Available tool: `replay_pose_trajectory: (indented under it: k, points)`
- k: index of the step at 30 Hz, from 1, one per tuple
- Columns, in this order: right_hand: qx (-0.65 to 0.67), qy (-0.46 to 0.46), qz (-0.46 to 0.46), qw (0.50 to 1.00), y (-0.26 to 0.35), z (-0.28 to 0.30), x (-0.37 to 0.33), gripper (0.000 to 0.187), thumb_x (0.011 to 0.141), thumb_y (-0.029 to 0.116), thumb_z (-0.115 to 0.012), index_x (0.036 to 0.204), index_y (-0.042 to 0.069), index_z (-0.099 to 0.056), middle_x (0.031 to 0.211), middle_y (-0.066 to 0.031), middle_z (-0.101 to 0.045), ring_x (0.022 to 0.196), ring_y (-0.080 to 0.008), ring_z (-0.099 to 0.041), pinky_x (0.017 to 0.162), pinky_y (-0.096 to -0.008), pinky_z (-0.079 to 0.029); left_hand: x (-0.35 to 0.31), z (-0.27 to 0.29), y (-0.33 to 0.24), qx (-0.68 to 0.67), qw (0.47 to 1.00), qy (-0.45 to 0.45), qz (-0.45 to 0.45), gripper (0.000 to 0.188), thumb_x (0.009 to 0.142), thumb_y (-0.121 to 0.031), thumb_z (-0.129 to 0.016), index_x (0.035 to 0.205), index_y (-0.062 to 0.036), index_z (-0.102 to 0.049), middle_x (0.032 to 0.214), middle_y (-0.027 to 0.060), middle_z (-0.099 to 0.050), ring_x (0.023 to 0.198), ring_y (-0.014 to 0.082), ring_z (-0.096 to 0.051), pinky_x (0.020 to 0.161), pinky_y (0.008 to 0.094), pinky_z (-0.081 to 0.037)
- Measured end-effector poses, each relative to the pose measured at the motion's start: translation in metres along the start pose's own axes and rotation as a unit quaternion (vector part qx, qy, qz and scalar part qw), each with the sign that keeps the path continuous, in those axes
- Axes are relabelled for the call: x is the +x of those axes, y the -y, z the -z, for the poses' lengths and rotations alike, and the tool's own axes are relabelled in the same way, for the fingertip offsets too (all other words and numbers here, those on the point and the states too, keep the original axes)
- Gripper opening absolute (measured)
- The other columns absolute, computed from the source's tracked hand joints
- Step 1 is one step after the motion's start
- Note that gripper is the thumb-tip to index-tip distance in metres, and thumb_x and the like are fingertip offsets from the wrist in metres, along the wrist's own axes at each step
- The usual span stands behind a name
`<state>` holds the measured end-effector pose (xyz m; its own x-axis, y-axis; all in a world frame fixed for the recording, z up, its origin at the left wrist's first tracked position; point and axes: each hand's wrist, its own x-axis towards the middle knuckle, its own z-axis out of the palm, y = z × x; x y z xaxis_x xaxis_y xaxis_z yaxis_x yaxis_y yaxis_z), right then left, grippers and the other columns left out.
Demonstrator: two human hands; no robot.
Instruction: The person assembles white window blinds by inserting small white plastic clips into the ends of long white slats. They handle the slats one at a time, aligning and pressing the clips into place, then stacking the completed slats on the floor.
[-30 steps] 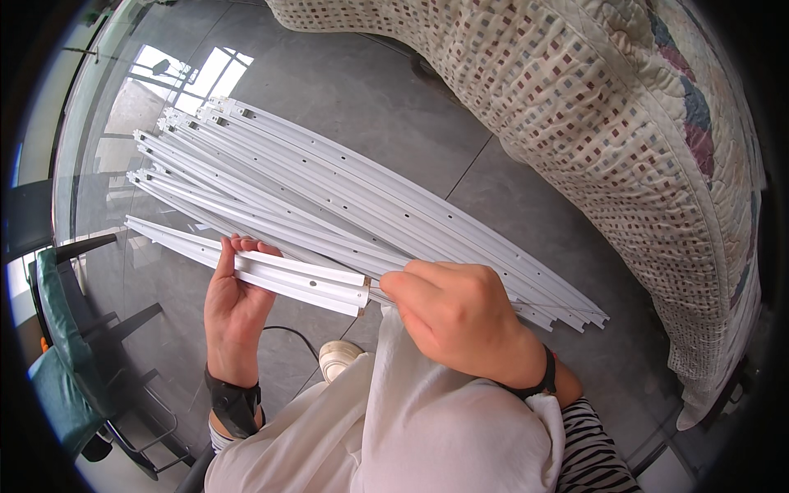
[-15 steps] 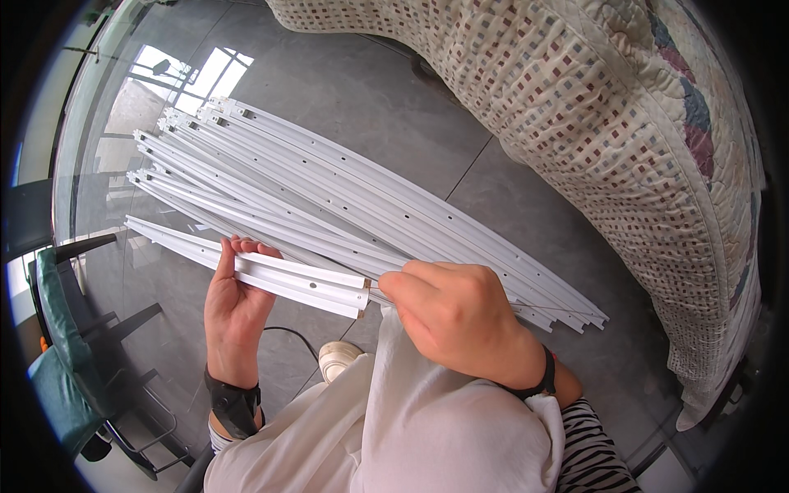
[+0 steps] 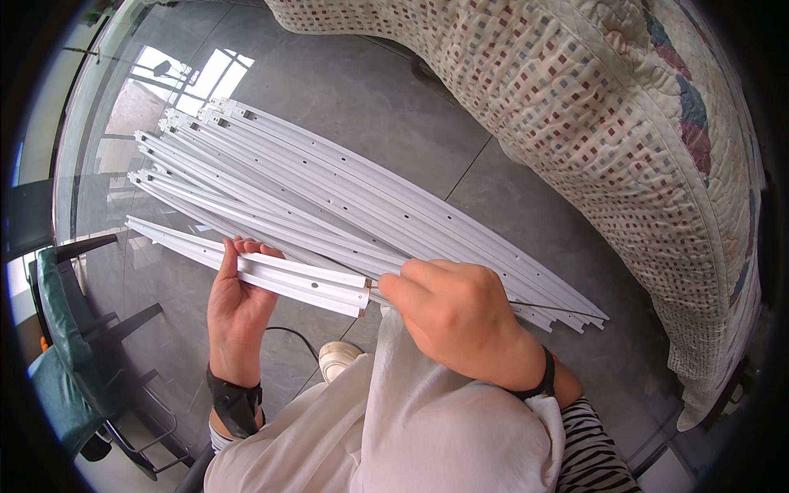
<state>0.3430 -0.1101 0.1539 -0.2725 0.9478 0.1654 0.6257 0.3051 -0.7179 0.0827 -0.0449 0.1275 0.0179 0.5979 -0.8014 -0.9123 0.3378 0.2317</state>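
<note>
My left hand (image 3: 241, 316) is wrapped round a long white channel-shaped rail (image 3: 316, 287), with the thumb on the near side and fingertips over the far edge. The rail's near end, brownish at its corners, points right toward my right hand (image 3: 460, 316). My right hand is closed in a pinch on a thin rod (image 3: 563, 311). One tip of the rod meets the rail's end; its tail runs out to the right behind my hand. Whether the tip sits inside the rail cannot be made out. Several more white rails (image 3: 329, 177) lie side by side on the floor beyond.
A patterned quilt (image 3: 575, 131) hangs over something along the right. At the left stands a black-framed chair (image 3: 123, 337) with green cloth (image 3: 62, 386) on it. A dark cable (image 3: 296, 333) lies on the grey tiled floor (image 3: 353, 82) near my shoe (image 3: 339, 358).
The rail and my left hand have shifted very slightly to the right. The rod's tail shows a little more plainly behind my right hand, which is almost still.
</note>
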Motion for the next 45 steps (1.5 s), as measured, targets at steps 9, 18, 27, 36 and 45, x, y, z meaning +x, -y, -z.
replay_pose_trajectory:
  k: [9, 18, 27, 36, 45]
  points:
    - [-0.036, -0.015, 0.012, 0.999, 0.001, -0.004, -0.002, 0.014, 0.072, -0.001, -0.065, 0.085, 0.005, -0.063, 0.066, -0.0039, -0.046, 0.054, -0.0177, -0.053, 0.045, -0.0311, -0.043, 0.004, 0.003, 0.004, 0.002, 1.0, 0.004, -0.01, 0.02, 0.1, -0.024, -0.057, 0.095, -0.0047, -0.055, 0.081, 0.0031, -0.056, 0.082, 0.0181, -0.058, 0.085, 0.0386, -0.051]
    - [-0.034, -0.01, -0.009, 0.999, -0.002, -0.009, -0.005, 0.011, 0.073, 0.0, -0.065, 0.081, 0.006, -0.062, 0.067, -0.0044, -0.047, 0.055, -0.0192, -0.054, 0.046, -0.032, -0.044, 0.01, 0.012, 0.008, -0.003, 1.0, 0.012, -0.006, 0.019, 0.101, -0.023, -0.056, 0.093, -0.0053, -0.053, 0.081, 0.0029, -0.055, 0.081, 0.0186, -0.057, 0.084, 0.0383, -0.05]
    - [-0.094, -0.051, 0.066, 0.992, -0.008, -0.015, -0.007, 0.013, 0.071, 0.003, -0.065, 0.085, 0.005, -0.063, 0.068, -0.0022, -0.045, 0.054, -0.0139, -0.05, 0.044, -0.0265, -0.041, 0.01, 0.009, 0.009, -0.012, 1.0, 0.023, -0.006, 0.018, 0.102, -0.021, -0.054, 0.095, -0.0037, -0.051, 0.081, 0.0038, -0.053, 0.08, 0.0176, -0.055, 0.085, 0.0367, -0.05]
    - [-0.12, -0.074, 0.102, 0.985, -0.011, -0.019, -0.007, 0.014, 0.071, 0.003, -0.067, 0.085, 0.003, -0.064, 0.069, -0.0018, -0.046, 0.054, -0.0126, -0.049, 0.044, -0.0246, -0.041, 0.009, 0.007, 0.011, -0.019, 1.0, 0.021, -0.008, 0.019, 0.102, -0.021, -0.054, 0.093, -0.0047, -0.053, 0.081, 0.0029, -0.054, 0.079, 0.0167, -0.055, 0.084, 0.0359, -0.05]
    - [-0.129, -0.072, 0.103, 0.984, -0.014, -0.023, -0.01, 0.009, 0.077, 0.008, -0.068, 0.083, 0.004, -0.062, 0.068, -0.0006, -0.045, 0.056, -0.0115, -0.049, 0.045, -0.0238, -0.041, 0.013, 0.01, 0.011, -0.017, 0.999, 0.022, -0.023, 0.019, 0.103, -0.021, -0.052, 0.094, -0.0048, -0.052, 0.08, 0.003, -0.052, 0.078, 0.0162, -0.054, 0.083, 0.0357, -0.051]
